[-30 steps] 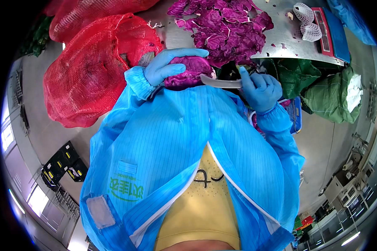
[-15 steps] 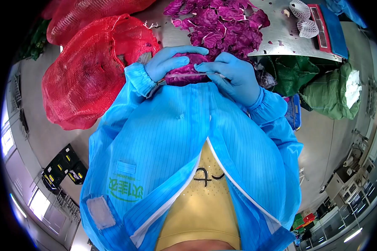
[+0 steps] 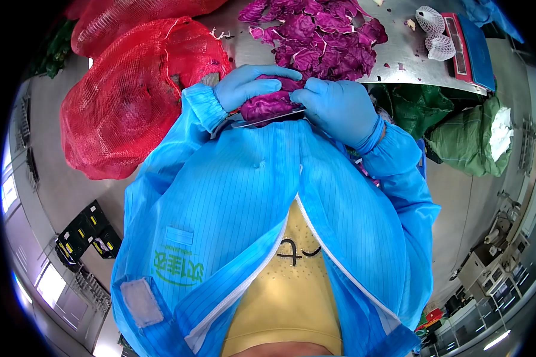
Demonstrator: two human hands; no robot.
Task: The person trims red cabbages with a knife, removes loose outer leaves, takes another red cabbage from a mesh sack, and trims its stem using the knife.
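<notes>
Left hand point(image 3: 250, 90): grip curved round purple cabbage point(image 3: 265, 107); right hand point(image 3: 343, 110): grip clenched on knife point(image 3: 269, 118) (blade along cabbage's near side).

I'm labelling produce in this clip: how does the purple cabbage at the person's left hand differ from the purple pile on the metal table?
The purple cabbage is one compact piece, while the pile is many loose, crumpled leaves. The cabbage is gripped by the left hand; the pile lies on the metal table. The cabbage looks smaller than the pile. Both are purple.
</notes>
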